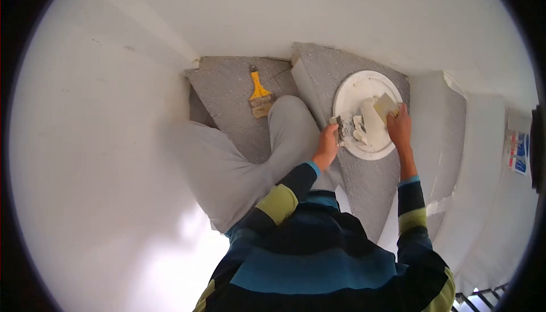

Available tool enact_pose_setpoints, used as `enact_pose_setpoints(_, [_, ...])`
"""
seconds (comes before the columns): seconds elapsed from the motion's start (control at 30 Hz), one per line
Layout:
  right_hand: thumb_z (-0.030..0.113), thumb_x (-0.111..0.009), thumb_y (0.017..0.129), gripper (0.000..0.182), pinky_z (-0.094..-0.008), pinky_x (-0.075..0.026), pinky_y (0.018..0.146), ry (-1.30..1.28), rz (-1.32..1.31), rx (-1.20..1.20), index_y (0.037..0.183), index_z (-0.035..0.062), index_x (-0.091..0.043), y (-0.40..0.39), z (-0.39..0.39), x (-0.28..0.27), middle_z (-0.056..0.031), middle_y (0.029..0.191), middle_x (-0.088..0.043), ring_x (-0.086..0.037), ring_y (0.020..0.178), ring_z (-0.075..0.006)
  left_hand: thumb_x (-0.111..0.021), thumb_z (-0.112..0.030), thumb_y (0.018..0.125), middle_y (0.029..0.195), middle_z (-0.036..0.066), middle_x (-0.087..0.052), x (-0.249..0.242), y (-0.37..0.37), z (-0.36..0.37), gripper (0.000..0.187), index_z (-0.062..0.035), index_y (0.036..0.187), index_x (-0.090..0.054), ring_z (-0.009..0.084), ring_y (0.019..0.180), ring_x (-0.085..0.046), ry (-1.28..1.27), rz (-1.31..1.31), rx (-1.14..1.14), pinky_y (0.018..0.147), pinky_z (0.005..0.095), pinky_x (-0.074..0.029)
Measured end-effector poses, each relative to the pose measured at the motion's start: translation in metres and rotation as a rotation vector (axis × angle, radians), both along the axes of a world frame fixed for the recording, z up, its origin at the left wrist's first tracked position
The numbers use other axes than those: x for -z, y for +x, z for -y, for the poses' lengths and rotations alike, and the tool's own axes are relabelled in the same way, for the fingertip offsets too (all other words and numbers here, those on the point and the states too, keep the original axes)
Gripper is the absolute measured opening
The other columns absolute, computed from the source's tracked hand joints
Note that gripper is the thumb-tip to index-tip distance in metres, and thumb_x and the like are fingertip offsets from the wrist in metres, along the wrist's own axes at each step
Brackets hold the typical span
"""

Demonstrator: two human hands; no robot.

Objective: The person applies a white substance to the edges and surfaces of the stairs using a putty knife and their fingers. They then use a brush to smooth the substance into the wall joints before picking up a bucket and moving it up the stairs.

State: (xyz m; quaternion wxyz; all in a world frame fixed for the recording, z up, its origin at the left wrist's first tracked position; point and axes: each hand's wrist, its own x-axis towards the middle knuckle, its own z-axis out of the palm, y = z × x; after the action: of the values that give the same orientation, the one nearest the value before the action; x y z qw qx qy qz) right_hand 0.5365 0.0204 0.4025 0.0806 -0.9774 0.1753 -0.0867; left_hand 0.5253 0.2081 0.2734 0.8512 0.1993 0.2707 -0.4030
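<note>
Shirt (pixel 313 269): dark with blue and yellow-green bands, nearest the camera, filling the bottom centre; its sleeves run up toward the lid.
Wall (pixel 91 141): white, across the left and top of the frame, with a bright patch at lower left.
Trousers (pixel 227 170): light grey, knees bent, left of centre.
Steps (pixel 364 192): speckled grey, from upper centre down to the right of the middle; paler ones at the right.
Lid (pixel 372 150): round, white, rimmed, lying on a step right of centre.
Right hand (pixel 400 129): at the lid's right side, closed in a narrow grip on the scraper.
Left hand (pixel 326 148): at the lid's left edge, fingers closed around a crusted tool (pixel 340 130), whose shape is hard to make out.
Yellow-handled tool (pixel 259 94): on a step at upper centre-left, handle toward the top, wide flat end near the knee.
Paste (pixel 359 130): off-white, heaped and smeared on the middle of the lid.
Scraper (pixel 385 106): flat, pale yellow, above the lid's upper right part; whether it touches, I cannot tell.
</note>
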Motion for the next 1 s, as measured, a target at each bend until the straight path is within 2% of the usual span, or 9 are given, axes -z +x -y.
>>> enact_pose_setpoints(0.1, [0.013, -0.060, 0.068, 0.047, -0.0475, -0.047, 0.066, -0.087, -0.129, -0.048, 0.111, -0.0007, -0.048, 0.018, -0.004, -0.018, -0.0256, 0.078, -0.060, -0.058, 0.075, -0.0420, -0.047, -0.031, 0.084, 0.086, 0.001, -0.055, -0.006, -0.010, 0.002, 0.025, -0.0106, 0.096, -0.056, 0.0115, 0.078, -0.055, 0.502, 0.755, -0.149, 0.067, 0.0265, -0.043])
enact_pose_setpoints(0.27, [0.012, -0.060, 0.065, 0.036, -0.0456, -0.048, 0.072, -0.128, -0.376, -0.095, 0.100, 0.0056, -0.061, 0.045, 0.011, -0.027, -0.0202, 0.086, -0.061, -0.060, 0.080, -0.0372, -0.049, -0.027, 0.083, 0.094, 0.002, -0.057, -0.015, 0.010, -0.008, 0.026, -0.0095, 0.101, -0.055, 0.0157, 0.084, -0.057, -0.038, -0.032, 0.051, 0.071, 0.0285, -0.044])
enact_pose_setpoints(0.43, [0.007, -0.054, 0.069, 0.022, -0.0408, -0.050, 0.070, -0.162, -0.269, -0.226, 0.088, 0.0072, -0.064, 0.047, 0.016, 0.004, -0.0149, 0.089, -0.061, -0.060, 0.081, -0.0310, -0.049, -0.026, 0.082, 0.096, 0.001, -0.057, 0.008, 0.003, -0.004, 0.025, -0.0134, 0.103, -0.054, 0.0152, 0.090, -0.055, -0.094, -0.072, 0.103, 0.075, 0.0286, -0.041])
enact_pose_setpoints(0.53, [0.004, -0.056, 0.066, 0.010, -0.0382, -0.050, 0.065, -0.396, -0.370, -0.421, 0.075, 0.0032, -0.061, 0.018, -0.011, 0.033, -0.0119, 0.087, -0.059, -0.060, 0.077, -0.0274, -0.049, -0.026, 0.083, 0.097, 0.000, -0.057, -0.002, -0.013, -0.015, 0.024, -0.0148, 0.103, -0.054, 0.0147, 0.092, -0.054, 0.291, 0.559, 0.072, 0.077, 0.0291, -0.040])
enact_pose_setpoints(0.7, [0.000, -0.054, 0.065, 0.012, -0.0379, -0.049, 0.065, -0.285, -0.524, -0.539, 0.074, 0.0034, -0.061, 0.016, 0.002, -0.003, -0.0108, 0.082, -0.060, -0.059, 0.077, -0.0267, -0.048, -0.024, 0.084, 0.105, 0.002, -0.055, 0.010, 0.004, -0.002, 0.025, -0.0109, 0.104, -0.054, 0.0167, 0.095, -0.053, -0.173, -0.009, 0.051, 0.076, 0.0308, -0.041])
enact_pose_setpoints(0.83, [0.002, -0.054, 0.065, 0.012, -0.0388, -0.049, 0.065, -0.292, -0.354, -0.410, 0.073, 0.0056, -0.062, 0.038, 0.016, 0.028, -0.0121, 0.076, -0.060, -0.059, 0.078, -0.0271, -0.048, -0.024, 0.085, 0.108, 0.004, -0.054, 0.012, -0.011, -0.006, 0.026, -0.0088, 0.104, -0.053, 0.0190, 0.095, -0.054, -0.119, -0.058, 0.022, 0.078, 0.0317, -0.041])
enact_pose_setpoints(0.9, [0.003, -0.057, 0.064, 0.007, -0.0388, -0.049, 0.064, -0.357, -0.325, -0.424, 0.069, 0.0056, -0.061, 0.029, 0.000, 0.038, -0.0141, 0.072, -0.060, -0.060, 0.071, -0.0285, -0.047, -0.025, 0.085, 0.108, 0.005, -0.054, 0.032, -0.015, -0.010, 0.027, -0.0084, 0.106, -0.053, 0.0212, 0.096, -0.055, 0.850, 1.272, 0.107, 0.082, 0.0349, -0.043])
enact_pose_setpoints(0.93, [0.003, -0.057, 0.063, 0.006, -0.0391, -0.049, 0.063, -0.355, -0.371, -0.464, 0.067, 0.0054, -0.060, 0.025, -0.006, 0.030, -0.0145, 0.070, -0.060, -0.060, 0.070, -0.0292, -0.047, -0.025, 0.085, 0.108, 0.005, -0.054, 0.033, -0.007, -0.005, 0.027, -0.0084, 0.106, -0.053, 0.0212, 0.096, -0.055, 0.857, 1.286, 0.089, 0.082, 0.0349, -0.043])
enact_pose_setpoints(1.0, [0.003, -0.058, 0.062, 0.011, -0.0397, -0.049, 0.063, -0.298, -0.521, -0.473, 0.071, 0.0045, -0.063, 0.012, -0.011, 0.003, -0.0146, 0.070, -0.061, -0.060, 0.071, -0.0294, -0.045, -0.025, 0.087, 0.109, 0.008, -0.053, 0.021, 0.001, 0.003, 0.030, -0.0070, 0.109, -0.051, 0.0238, 0.100, -0.054, -0.071, 0.080, 0.019, 0.085, 0.0395, -0.044])
